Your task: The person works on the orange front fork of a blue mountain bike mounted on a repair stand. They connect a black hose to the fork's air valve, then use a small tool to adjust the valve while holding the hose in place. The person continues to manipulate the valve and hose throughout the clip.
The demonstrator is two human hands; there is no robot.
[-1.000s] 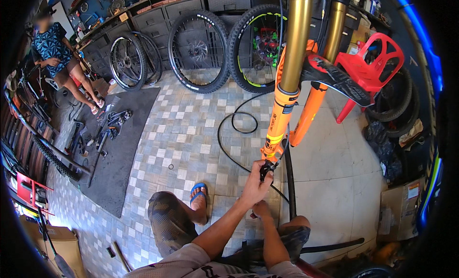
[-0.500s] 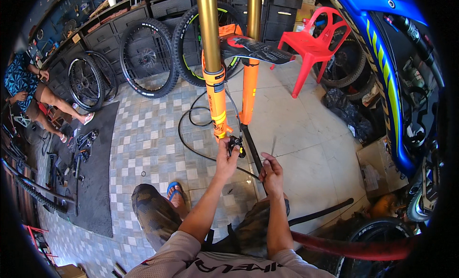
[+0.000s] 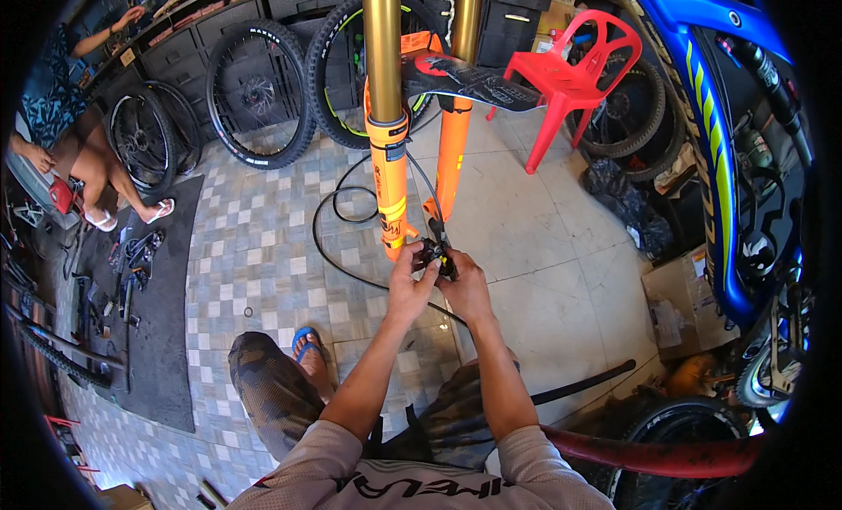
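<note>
A black disc brake caliper point(image 3: 433, 249) with a small yellow part is pinched in my left hand point(image 3: 409, 284), just beside the lower end of the orange fork leg point(image 3: 390, 181). Closed fingers of my right hand point(image 3: 467, 291) meet the caliper from the other side; whatever they pinch is hidden. From the caliper a black brake hose point(image 3: 317, 234) loops over the floor to the left. The fork's second orange leg point(image 3: 449, 164) stands behind, with gold stanchions point(image 3: 382, 54) above and a dark mudguard point(image 3: 474, 82) between the legs.
A red plastic chair point(image 3: 570, 80) stands at the far right, near a blue bike frame point(image 3: 715, 159). Wheels point(image 3: 260, 93) lean on dark drawers. At left, another person point(image 3: 66, 115) is beside a dark mat point(image 3: 167, 308) with parts. A red tube point(image 3: 649, 453) crosses the lower right.
My right hand has moved up and left to the caliper; the thin metal piece it held earlier no longer shows. The person at left has raised an arm and shifted their legs.
</note>
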